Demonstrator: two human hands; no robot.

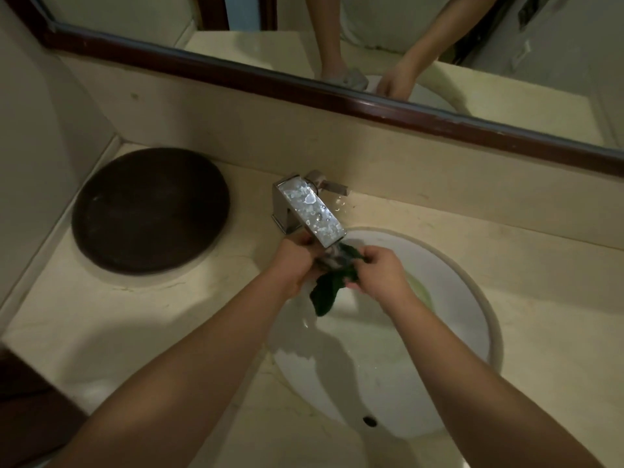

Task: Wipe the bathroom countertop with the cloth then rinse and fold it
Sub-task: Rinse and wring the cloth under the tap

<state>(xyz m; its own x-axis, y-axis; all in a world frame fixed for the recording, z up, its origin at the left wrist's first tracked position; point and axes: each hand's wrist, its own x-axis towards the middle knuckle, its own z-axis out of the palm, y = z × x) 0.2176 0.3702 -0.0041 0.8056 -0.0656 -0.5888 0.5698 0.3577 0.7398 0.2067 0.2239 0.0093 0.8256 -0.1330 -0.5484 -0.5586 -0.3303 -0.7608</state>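
Dark green wet cloth (332,285) is gripped bunched by both hands, left hand (297,265) and right hand (380,270), directly under the square chrome faucet (309,207), presumably for rinsing.

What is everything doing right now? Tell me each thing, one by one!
Cloth: dark green, wet, bunched up, held under the spout.
Left hand: gripping the cloth.
Right hand: gripping the cloth.
Faucet: splashed with drops, seems to be running.
Sink: wet, water pooled inside.
Brown tray: lying flat on the countertop.
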